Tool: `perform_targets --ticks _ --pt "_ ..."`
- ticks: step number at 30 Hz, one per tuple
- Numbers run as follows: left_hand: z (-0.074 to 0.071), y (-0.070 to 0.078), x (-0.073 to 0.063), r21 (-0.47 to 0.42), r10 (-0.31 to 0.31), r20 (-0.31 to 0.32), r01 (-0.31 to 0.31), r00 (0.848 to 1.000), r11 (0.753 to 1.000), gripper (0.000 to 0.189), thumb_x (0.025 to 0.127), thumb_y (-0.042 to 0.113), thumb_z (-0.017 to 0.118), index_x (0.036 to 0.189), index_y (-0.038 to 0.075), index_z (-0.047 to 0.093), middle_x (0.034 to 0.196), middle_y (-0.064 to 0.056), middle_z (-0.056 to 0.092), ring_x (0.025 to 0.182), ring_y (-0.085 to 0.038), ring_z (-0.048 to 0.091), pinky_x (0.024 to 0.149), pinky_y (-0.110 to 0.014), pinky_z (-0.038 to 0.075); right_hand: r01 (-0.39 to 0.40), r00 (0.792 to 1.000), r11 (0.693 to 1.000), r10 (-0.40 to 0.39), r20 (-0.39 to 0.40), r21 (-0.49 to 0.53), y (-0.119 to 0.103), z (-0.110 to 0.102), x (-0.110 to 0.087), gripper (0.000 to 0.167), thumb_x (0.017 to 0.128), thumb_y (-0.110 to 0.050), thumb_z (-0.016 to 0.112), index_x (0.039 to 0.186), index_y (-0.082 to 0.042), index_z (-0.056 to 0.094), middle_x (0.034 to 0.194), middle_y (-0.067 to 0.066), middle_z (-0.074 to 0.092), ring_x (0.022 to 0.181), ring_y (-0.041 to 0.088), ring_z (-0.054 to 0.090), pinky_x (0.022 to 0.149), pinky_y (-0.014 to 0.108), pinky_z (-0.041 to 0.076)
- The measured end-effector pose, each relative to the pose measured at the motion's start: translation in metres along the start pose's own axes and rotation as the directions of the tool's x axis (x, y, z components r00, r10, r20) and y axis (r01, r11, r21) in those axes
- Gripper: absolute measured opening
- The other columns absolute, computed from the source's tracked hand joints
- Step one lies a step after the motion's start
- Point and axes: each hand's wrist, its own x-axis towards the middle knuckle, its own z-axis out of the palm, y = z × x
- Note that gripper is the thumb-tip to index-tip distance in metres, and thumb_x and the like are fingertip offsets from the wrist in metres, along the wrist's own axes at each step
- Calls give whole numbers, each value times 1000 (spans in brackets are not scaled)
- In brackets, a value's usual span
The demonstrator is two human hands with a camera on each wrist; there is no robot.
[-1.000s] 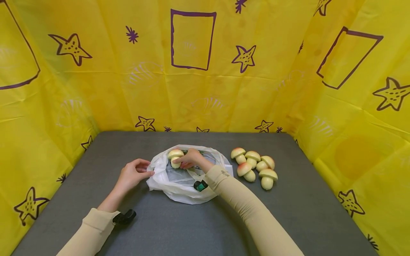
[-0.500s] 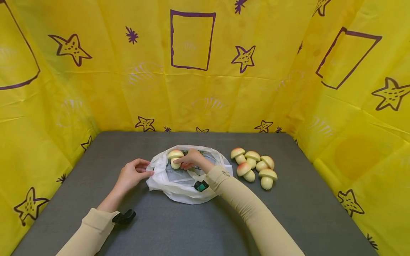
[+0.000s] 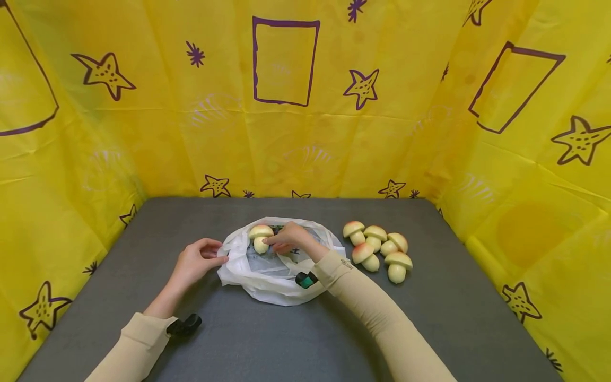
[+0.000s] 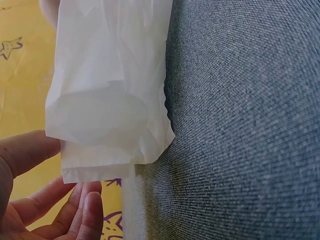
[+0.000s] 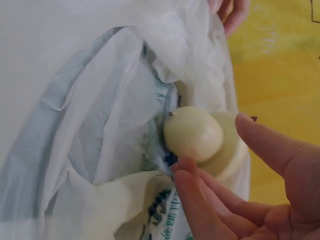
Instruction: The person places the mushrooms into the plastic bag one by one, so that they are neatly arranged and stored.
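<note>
Head view: our left hand [image 3: 194, 261] pinches the plastic bag [image 3: 272, 288], right hand [image 3: 292, 237] kinda spread by the toy mushroom [image 3: 260, 232] inside.

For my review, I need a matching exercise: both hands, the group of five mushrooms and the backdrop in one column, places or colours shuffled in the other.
1. Left hand
2. Right hand
3. Group of five mushrooms
4. Backdrop

A. On the grey table, right of the white bag
B. Mostly yellow, beyond the table
C. At the white bag's left rim
D. Over the white bag's opening, by a lone mushroom

Pairs: 1-C, 2-D, 3-A, 4-B
</note>
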Motion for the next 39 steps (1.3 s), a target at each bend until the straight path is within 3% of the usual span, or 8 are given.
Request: perform_targets --ticks 7,16,25,29,39 --pt "0 2 0 -2 -11 10 11 1000 1000 45 79 29 77 113 3 63 105 -17 67 91 -26 65 67 -19 49 81 992 994 -87 90 70 1 -23 -19 44 80 -34 75 106 2 69 97 16 72 96 30 68 87 42 52" --pt "0 2 0 3 -21 18 21 1000 1000 46 80 30 76 114 3 62 107 -18 66 93 -27 64 68 -20 49 161 979 978 -175 101 134 4 -48 -43 47 81 -34 74 114 -1 65 107 16 70 106 34 64 92 46 49" --pt "0 3 0 1 -13 12 13 1000 1000 46 79 30 77 114 3 63 106 -18 66 92 -27 64 67 -20 50 231 971 963 -237 29 137 14 -74 -63 39 84 -33 72 113 -6 67 108 10 69 99 27 68 78 31 56" --pt "1 4 0 -5 -13 14 13 1000 1000 46 79 30 77 114 3 63 106 -18 66 92 -27 65 67 -20 50 238 971 959 -239 -12 157 18 -88 -74 39 85 -32 71 115 -7 66 110 10 68 93 19 69 81 32 55" --pt "2 4 0 -17 5 9 -4 1000 1000 45 78 28 78 112 2 63 103 -17 68 90 -26 66 65 -19 50 253 967 953 -242 -83 165 39 -120 -93 47 86 -34 69 121 -3 61 119 15 65 107 29 64 86 34 53"
